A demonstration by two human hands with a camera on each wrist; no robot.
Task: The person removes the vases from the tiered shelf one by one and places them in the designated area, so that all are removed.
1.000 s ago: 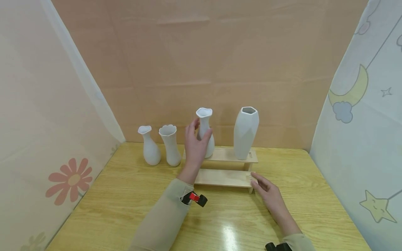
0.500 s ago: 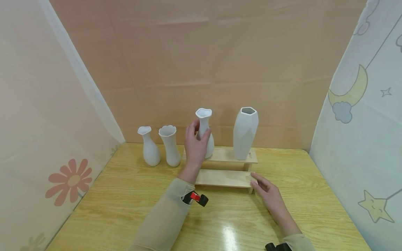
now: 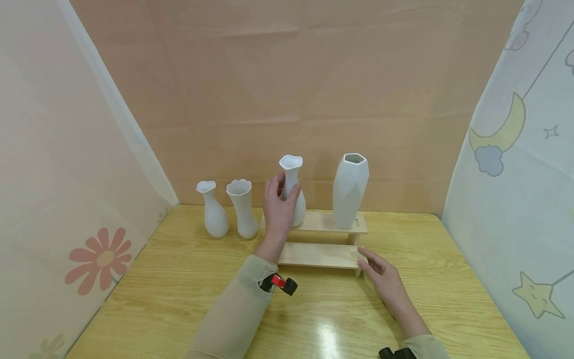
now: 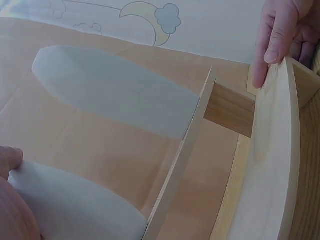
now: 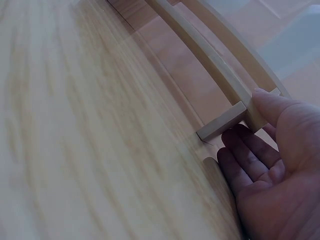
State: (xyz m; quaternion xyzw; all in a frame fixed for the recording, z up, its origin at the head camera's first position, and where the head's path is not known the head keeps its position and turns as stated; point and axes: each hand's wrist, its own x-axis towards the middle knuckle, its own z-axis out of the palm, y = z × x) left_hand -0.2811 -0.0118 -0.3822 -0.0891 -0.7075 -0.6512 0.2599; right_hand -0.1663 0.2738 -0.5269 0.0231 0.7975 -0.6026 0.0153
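Note:
In the head view, my left hand [image 3: 279,212] grips a white vase [image 3: 292,175] with a wavy rim around its neck and upper body. That vase stands upright on the upper tier of a two-step wooden stand [image 3: 320,254], towards its left side. My right hand [image 3: 386,281] holds the right end of the stand's lower board between thumb and forefinger. The right wrist view shows the thumb [image 5: 272,106] against the board's end, with the other fingers bent below. A taller faceted white vase [image 3: 351,192] stands on the upper tier's right side.
Left of the stand, two more white vases are on the table [image 3: 170,279]: one with a flared wavy rim [image 3: 216,217] and one with a scalloped mouth [image 3: 244,212]. A peach cloth [image 3: 287,89] hangs behind, with printed cloths at both sides.

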